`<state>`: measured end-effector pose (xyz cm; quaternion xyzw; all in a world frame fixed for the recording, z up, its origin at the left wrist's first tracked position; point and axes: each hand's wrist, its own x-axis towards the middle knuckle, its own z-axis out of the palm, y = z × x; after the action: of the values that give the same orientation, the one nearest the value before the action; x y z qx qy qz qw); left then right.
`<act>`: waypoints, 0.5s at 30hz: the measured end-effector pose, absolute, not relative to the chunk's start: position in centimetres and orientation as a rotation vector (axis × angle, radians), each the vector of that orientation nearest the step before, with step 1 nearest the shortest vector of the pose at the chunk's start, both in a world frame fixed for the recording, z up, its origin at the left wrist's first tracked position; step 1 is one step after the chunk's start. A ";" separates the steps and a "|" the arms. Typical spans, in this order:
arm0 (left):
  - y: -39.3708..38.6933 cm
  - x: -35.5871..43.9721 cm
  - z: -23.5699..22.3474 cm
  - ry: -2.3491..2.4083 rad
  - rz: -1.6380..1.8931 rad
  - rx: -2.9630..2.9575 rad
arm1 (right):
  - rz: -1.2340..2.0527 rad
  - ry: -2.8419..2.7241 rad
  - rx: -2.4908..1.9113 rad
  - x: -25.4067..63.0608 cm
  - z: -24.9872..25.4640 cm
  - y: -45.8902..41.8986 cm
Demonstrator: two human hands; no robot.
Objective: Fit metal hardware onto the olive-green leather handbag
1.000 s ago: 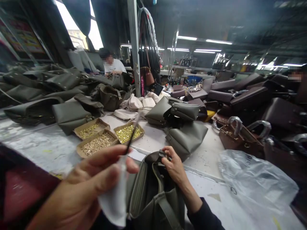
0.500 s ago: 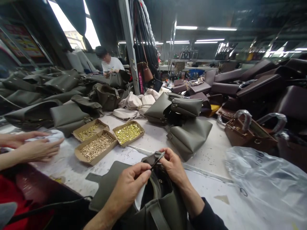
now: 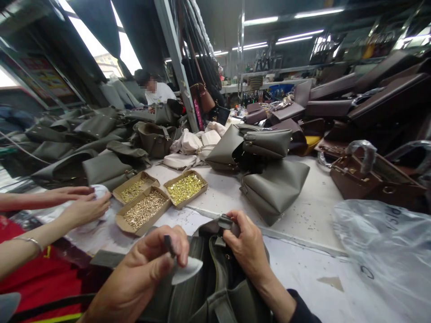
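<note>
A dark olive handbag [image 3: 224, 287] lies in front of me, its zipped opening facing up. My right hand [image 3: 247, 244] is closed, pinching a folded olive strap [image 3: 225, 221] at the bag's far edge. My left hand [image 3: 151, 264] is raised to the left of the opening, closed with a small dark strip [image 3: 169, 246] between thumb and fingers. Just below those fingertips shows a white pointed piece [image 3: 188, 270]; whether the hand holds it, I cannot tell. The left part of the bag is hidden behind my left hand.
Cardboard trays of gold-coloured metal bits [image 3: 143, 210] stand beyond my left hand. A co-worker's hands [image 3: 84, 206] hold white material at the left. Olive bags [image 3: 274, 190] lie ahead, brown bags [image 3: 375, 175] at right, near a clear plastic bag [image 3: 387, 255].
My left hand has moved left and toward me, away from the right hand, with the dark strip in it. My right hand stays at the bag's far edge. The view has shifted slightly.
</note>
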<state>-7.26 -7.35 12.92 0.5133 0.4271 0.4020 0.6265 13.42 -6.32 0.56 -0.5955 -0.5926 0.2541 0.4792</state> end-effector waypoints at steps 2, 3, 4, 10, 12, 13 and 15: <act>-7.4 -7.3 12.4 1.086 0.926 1.298 | 0.617 -1.442 -1.455 13.5 0.5 -6.4; -7.4 -7.2 12.1 1.140 0.872 1.374 | 0.618 -1.435 -1.455 13.5 0.5 -6.4; -7.5 -7.2 11.8 1.176 0.811 1.434 | 0.619 -1.427 -1.454 13.5 0.5 -6.4; -7.3 -6.0 12.4 1.002 0.808 1.116 | 0.613 -1.408 -1.445 13.3 0.5 -6.4; -6.8 -5.1 12.6 0.994 0.801 1.093 | 0.645 -1.396 -1.458 13.4 0.6 -6.4; -6.6 -4.6 12.5 1.014 0.779 1.134 | 0.676 -1.386 -1.457 13.4 0.7 -6.4; -6.2 -3.7 11.6 1.071 0.729 1.229 | 0.757 -1.368 -1.435 13.6 0.9 -6.4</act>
<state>-3.71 -6.19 11.64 0.5359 0.4671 0.3181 0.6272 13.59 -6.39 0.91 -0.5902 -0.5626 0.3114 0.4880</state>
